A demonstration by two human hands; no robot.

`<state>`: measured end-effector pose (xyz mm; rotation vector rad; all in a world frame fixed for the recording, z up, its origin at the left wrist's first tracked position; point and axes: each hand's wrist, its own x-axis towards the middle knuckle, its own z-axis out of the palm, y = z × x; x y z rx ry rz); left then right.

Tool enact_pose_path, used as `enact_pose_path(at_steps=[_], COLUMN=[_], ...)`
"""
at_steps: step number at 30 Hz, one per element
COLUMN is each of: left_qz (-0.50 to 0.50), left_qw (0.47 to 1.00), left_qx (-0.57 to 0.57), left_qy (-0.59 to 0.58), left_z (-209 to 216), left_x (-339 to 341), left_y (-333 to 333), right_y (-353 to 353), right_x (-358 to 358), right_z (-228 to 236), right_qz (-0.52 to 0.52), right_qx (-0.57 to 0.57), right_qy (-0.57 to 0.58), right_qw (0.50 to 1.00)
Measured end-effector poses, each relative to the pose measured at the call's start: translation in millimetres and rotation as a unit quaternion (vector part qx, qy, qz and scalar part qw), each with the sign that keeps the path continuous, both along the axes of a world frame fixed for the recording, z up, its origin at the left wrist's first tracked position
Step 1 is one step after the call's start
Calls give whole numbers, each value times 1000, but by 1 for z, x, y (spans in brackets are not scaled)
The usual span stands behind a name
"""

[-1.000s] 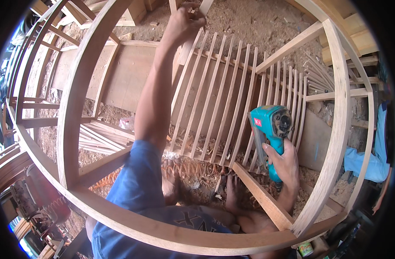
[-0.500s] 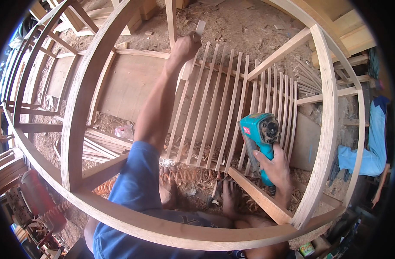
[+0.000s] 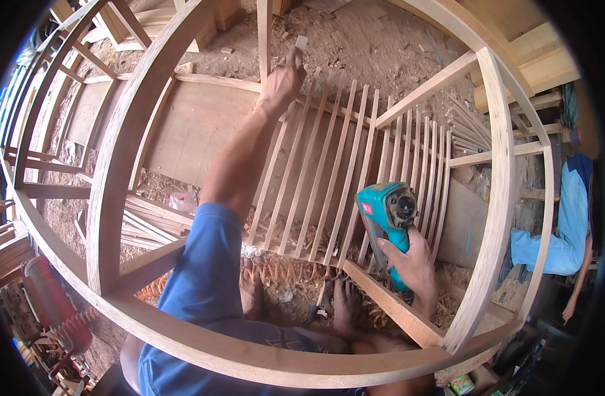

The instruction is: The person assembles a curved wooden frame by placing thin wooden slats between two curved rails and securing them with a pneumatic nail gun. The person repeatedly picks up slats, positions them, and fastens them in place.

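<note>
Left hand (image 3: 281,89) grips a flat, pale wooden strip (image 3: 301,44); right hand (image 3: 413,261) clasps a chunky teal nailer (image 3: 378,203).

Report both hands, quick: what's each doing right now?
Left hand: closed around a pale wood piece, its end poking out past the fingers.
Right hand: closed around the handle of a teal nail gun.

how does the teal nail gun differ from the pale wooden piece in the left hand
The teal nail gun is bulky; the pale wooden piece looks slim. The nail gun sits in the right hand; the wooden piece is in the left hand, farther forward. Both are held.
</note>
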<state>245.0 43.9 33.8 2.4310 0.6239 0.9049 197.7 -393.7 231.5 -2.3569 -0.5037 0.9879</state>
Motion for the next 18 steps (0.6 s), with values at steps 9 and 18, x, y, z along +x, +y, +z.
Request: enact_pose_path(at_steps=[9, 18], left_qz=[46, 67], left_qw=[975, 960], left_qx=[-65, 49], left_qy=[206, 267], left_z=[10, 6], left_x=[13, -5], left_y=[5, -17], right_y=[1, 4], right_x=[1, 2], right_z=[0, -1], right_qz=[16, 23], right_qx=[-6, -16], right_qy=[7, 18], right_qw=[1000, 999])
